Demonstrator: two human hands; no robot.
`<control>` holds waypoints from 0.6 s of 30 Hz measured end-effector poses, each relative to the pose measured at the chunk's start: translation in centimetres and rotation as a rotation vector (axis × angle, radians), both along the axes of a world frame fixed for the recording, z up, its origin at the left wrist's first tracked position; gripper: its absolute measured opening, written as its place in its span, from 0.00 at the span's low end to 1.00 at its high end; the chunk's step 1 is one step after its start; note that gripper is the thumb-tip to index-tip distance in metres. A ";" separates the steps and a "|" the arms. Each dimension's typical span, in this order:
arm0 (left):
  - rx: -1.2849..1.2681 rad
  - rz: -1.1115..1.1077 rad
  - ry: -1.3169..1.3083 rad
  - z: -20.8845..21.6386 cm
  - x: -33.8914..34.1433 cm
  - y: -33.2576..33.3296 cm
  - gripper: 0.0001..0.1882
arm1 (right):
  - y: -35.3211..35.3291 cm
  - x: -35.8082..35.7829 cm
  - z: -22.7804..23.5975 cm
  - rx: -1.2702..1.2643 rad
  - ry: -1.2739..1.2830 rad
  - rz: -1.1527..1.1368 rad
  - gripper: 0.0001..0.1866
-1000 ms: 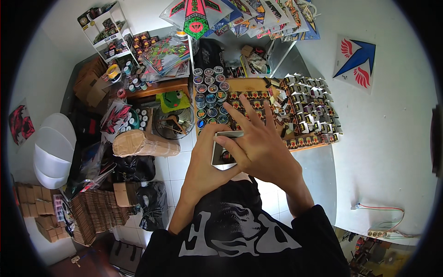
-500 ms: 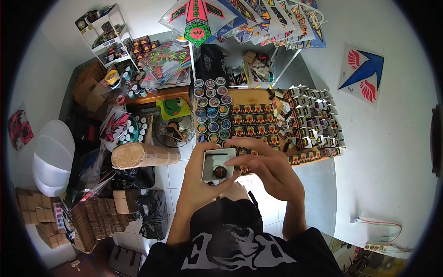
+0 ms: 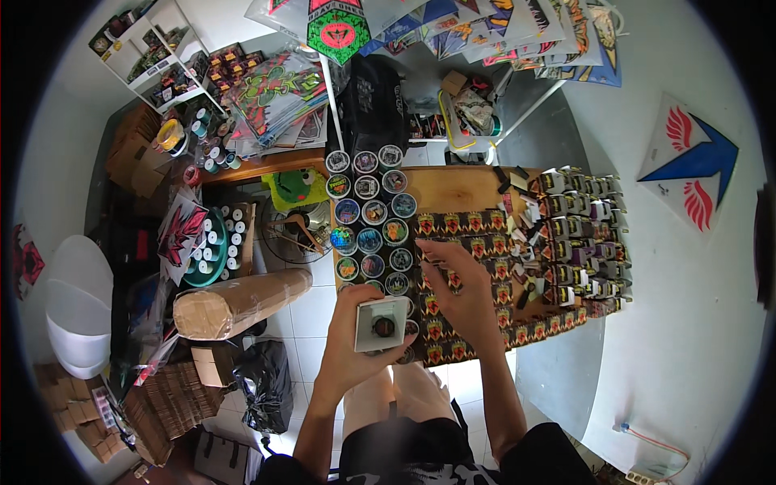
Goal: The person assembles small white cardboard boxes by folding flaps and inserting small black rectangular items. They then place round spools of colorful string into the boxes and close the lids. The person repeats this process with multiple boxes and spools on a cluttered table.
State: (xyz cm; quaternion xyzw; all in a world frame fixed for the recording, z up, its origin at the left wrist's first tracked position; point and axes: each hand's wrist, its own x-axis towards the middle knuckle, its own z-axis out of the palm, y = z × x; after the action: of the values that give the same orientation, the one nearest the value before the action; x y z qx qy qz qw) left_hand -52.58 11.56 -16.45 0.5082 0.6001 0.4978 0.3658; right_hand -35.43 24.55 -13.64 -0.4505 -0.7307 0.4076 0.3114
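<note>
My left hand (image 3: 346, 349) is wrapped around a small open-topped box (image 3: 394, 310) with pale inner walls. At its bottom lies a dark round thing (image 3: 383, 326), too small to name. My right hand (image 3: 467, 297) is apart from the box, up and to its right, thumb and fingers spread with nothing visible between them. Under it, rows of small dark boxes with red-and-gold emblems (image 3: 477, 221) cover the middle of the wooden table (image 3: 440, 187). Round tubs with colourful lids (image 3: 369, 240) stand in columns along the table's left side.
Several open boxes with raised flaps (image 3: 584, 230) stand at the table's right, beside small loose pieces (image 3: 529, 214). Kites in clear sleeves (image 3: 517, 36) hang from a white rack. Left of the table are a taped cardboard roll (image 3: 234, 307) and a black plastic bag (image 3: 269, 380).
My right hand has drawn back from the box's opening, up and to the right, and its fingers have spread. The box, still in my left hand, sits lower in the picture. The whole view has shifted.
</note>
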 end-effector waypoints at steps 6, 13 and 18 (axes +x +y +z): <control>-0.034 0.025 -0.028 -5.0 0.0 3.0 0.39 | 3.2 -2.1 -10.4 0.007 -0.266 0.031 0.36; -0.102 0.031 -0.084 -7.7 -0.5 4.1 0.40 | 3.8 -3.8 -16.4 0.001 -0.268 0.000 0.34; -0.130 0.040 -0.109 -8.3 -0.9 3.9 0.39 | 4.3 -4.4 -17.7 0.089 -0.265 -0.027 0.34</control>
State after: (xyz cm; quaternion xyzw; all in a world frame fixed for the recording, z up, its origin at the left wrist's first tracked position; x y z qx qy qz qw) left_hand -53.46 15.51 -24.73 0.4435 0.6204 0.4920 0.4199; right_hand -39.81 28.89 -31.34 -0.4958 -0.7767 0.3078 0.2371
